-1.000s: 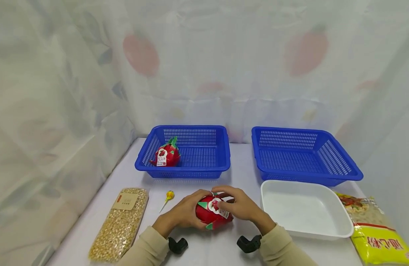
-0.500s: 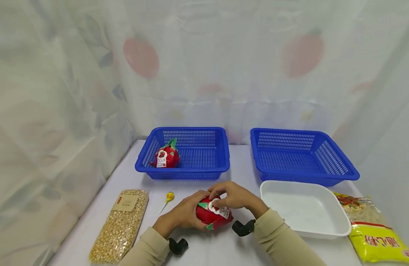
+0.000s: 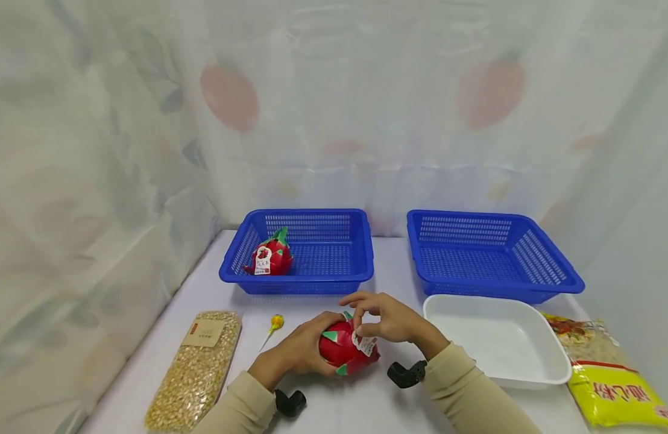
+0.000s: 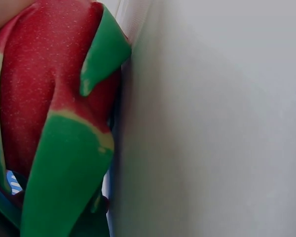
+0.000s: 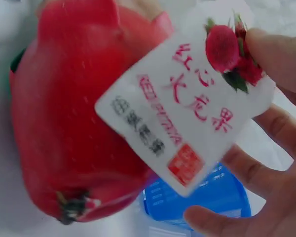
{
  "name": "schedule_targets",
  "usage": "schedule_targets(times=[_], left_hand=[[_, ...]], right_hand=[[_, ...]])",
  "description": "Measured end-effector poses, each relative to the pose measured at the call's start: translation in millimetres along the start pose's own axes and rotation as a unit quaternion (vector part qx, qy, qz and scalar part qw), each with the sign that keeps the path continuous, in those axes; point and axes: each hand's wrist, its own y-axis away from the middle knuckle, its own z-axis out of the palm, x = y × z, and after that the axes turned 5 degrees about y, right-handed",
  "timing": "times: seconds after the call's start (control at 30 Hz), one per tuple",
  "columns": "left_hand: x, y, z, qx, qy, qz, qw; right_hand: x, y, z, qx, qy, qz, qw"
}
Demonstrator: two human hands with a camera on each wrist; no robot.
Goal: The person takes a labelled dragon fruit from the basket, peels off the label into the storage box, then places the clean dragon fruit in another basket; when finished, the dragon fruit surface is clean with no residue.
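Observation:
A red dragon fruit (image 3: 339,351) with green-tipped scales lies on the white table, gripped from its left side by my left hand (image 3: 307,345). My right hand (image 3: 390,319) pinches the upper end of a white label (image 3: 366,344) between thumb and forefinger. In the right wrist view, that label (image 5: 172,106) stands partly away from the fruit's red skin (image 5: 79,113). Whether its lower end still sticks is hard to tell. Close up in the left wrist view are the fruit's green scales (image 4: 69,168). A second labelled dragon fruit (image 3: 277,258) sits in the left blue basket (image 3: 296,278).
Another blue basket (image 3: 497,284) stands at the back right, behind a white tray (image 3: 497,375). A bag of corn kernels (image 3: 195,377) and a yellow lollipop (image 3: 277,322) lie to the left. On the far right lies a yellow food packet (image 3: 611,386).
My right thumb and forefinger have lifted the label's upper end off the fruit, after lying against it. The left hand keeps its grip, and the fruit has hardly moved.

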Motion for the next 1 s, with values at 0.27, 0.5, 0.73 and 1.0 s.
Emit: schedule_targets(times=[0.27,0.5,0.73,1.0], left_hand=[[-1.4,-3.8,0.8,-0.001,0.018,-0.017,0.9997],[-0.6,-2.7,4.2,0.007,0.009,-0.029,0.9995],[-0.3,4.0,5.8,0.004,0.011,-0.044,0.9989],[-0.3,3.2,6.5,0.019,0.012,-0.026,0.9994]], right_hand=[[-36,10.4,-31,0.107,-0.160,-0.049,0.9800],[-64,28.9,-62,0.163,-0.188,0.024,0.9684],[-71,51.3,-81,0.230,-0.240,0.133,0.9339],[-54,82.1,-101,0.222,-0.245,0.222,0.9172]])
